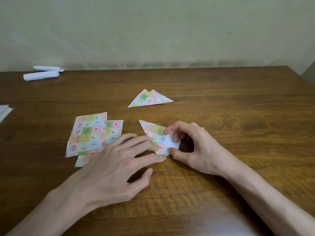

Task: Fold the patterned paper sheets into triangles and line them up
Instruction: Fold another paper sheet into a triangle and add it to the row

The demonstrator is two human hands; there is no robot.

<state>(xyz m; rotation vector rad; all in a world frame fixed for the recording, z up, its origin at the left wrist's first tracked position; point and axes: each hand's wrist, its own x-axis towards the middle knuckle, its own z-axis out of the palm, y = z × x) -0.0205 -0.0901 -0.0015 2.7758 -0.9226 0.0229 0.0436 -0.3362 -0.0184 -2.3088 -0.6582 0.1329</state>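
A patterned paper sheet (154,133), half folded into a triangle, lies on the wooden table (221,116) at the centre. My left hand (115,166) presses its near edge flat with straight fingertips. My right hand (192,147) pinches the sheet's right corner between thumb and forefinger, and the white underside shows there. Two flat unfolded patterned sheets (90,133) overlap to the left, partly under my left hand. Two folded triangles (150,98) lie overlapped farther back at the centre.
Two white folded paper bundles (42,73) sit at the table's far left edge against the wall. A white object (4,111) juts in at the left border. The table's right corner (296,72) is near the wall.
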